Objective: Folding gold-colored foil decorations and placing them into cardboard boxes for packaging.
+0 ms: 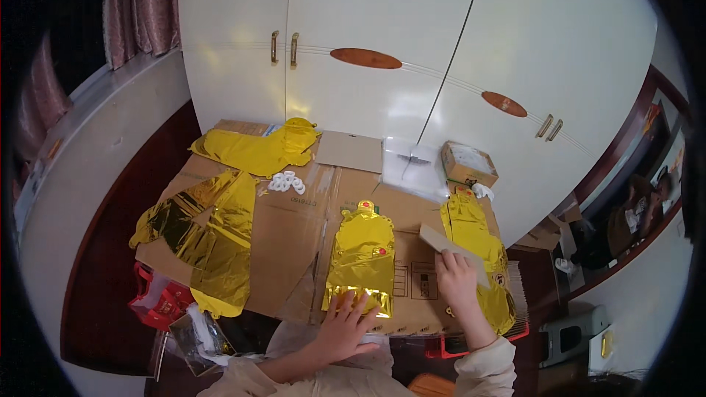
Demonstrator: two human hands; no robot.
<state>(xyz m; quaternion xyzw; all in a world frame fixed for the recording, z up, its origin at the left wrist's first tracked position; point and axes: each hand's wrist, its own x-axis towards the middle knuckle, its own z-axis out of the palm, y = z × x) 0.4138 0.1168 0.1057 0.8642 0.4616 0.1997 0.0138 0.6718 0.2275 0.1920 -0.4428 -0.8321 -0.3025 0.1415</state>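
A gold foil balloon (360, 250), folded flat with small red marks on it, lies in the middle of the cardboard-covered table. Resting on its near end is my left hand (344, 329), fingers spread. My right hand (456, 279) grips a flat grey-brown cardboard piece (434, 238), tilted above the table to the right of the foil. Beyond that hand, more gold foil (471, 222) lies along the right edge, partly covered by the cardboard piece. Two larger unfolded gold foil balloons (257, 148) are spread over the left side.
Several white rings (287, 182) lie near the left foil. At the back are a grey board (349, 151), clear plastic bags (413, 165) and a small open box (469, 164). A red bag (160, 298) hangs at the left edge. White cabinets (368, 0) stand behind.
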